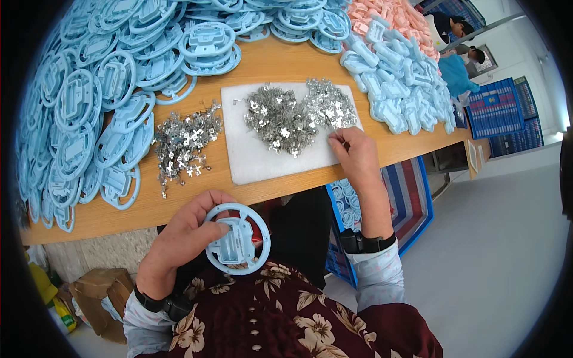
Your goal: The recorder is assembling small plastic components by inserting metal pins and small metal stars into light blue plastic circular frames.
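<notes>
My left hand [192, 231] grips a light blue plastic toy steering wheel [237, 241] over my lap, its thumb on the boxy recessed centre. My right hand [360, 156] is at the right edge of a white board [240, 162], thumb and fingers pinched together; whatever they hold, if anything, is hidden. Just beyond those fingertips lies a heap of small shiny metal clips [329, 106]. A larger, darker heap of small metal parts [276, 119] adjoins it on the board. More small metal pieces [182, 143] are scattered on the wooden table left of the board.
Stacked blue wheels [76, 98] cover the table's left and far side. Pale blue parts [397, 80] and pink parts [397, 24] are piled at the right. A striped bag [412, 200] holding blue parts stands below the table; a cardboard box [101, 298] sits lower left. Two people are beyond.
</notes>
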Demonstrator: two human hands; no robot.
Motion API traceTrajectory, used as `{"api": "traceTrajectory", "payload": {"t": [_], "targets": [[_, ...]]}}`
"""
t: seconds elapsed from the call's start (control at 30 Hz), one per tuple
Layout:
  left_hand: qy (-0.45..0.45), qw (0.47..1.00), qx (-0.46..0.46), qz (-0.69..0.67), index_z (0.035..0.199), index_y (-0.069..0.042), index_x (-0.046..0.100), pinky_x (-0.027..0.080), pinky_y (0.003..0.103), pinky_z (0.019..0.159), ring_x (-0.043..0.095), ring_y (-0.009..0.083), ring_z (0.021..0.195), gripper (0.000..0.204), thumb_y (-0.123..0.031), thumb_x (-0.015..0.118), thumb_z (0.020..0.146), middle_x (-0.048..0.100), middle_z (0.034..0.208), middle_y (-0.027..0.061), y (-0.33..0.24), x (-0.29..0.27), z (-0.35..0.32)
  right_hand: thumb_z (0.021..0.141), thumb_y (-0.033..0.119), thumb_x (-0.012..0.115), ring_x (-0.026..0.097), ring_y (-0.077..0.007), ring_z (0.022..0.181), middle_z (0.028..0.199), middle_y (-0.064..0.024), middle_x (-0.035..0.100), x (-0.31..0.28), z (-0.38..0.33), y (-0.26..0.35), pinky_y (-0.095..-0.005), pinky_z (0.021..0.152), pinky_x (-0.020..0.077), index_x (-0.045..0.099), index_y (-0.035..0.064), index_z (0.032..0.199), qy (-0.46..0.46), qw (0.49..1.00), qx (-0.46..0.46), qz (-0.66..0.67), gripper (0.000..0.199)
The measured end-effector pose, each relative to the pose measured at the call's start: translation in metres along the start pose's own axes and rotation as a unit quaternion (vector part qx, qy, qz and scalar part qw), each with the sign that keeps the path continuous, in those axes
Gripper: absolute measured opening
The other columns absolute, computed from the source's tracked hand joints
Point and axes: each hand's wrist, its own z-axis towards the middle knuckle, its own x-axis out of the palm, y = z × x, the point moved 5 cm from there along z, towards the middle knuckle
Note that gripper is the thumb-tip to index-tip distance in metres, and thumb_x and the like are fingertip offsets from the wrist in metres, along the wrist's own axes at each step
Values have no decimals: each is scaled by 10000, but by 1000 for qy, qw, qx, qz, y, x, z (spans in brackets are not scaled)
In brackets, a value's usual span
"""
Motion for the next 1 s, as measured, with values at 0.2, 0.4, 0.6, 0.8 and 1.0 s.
{"api": "traceTrajectory", "payload": {"t": [0.2,0.4,0.6,0.8,1.0], "targets": [[4,1000,3,19,1242,-30,540,474,250,896,589,81,981,402,-7,581,842,625,1073,14,-4,5,8,872,148,698,661,-373,850,929,-186,689,-6,9,6,-419,768,525,710,30,975,41,997,40,52,157],[35,999,7,25,1263,-43,546,485,242,844,574,58,975,378,-38,640,896,622,1099,1,-6,8,16,866,145,700,662,-357,851,902,-174,686,-9,22,8,-429,768,518,688,26,936,90,995,-23,-25,139],[-72,911,61,402,1347,-31,520,525,341,743,673,213,766,431,-164,606,946,679,894,149,-50,23,19,862,161,709,623,-383,823,883,-185,655,-18,24,-15,-454,749,501,672,16,929,4,999,24,44,164],[-154,774,156,594,1332,-72,545,515,493,707,674,393,727,475,-289,643,921,680,739,194,-50,24,33,861,167,733,608,-311,769,891,-177,626,-16,25,-63,-401,704,496,671,-25,976,-82,993,82,19,232],[-166,779,127,590,1300,-103,568,509,491,702,662,419,729,472,-303,680,888,660,715,201,-52,21,30,869,165,756,600,-174,779,894,-98,664,-11,30,-67,-307,717,502,687,-42,1105,-35,992,105,66,321]]}}
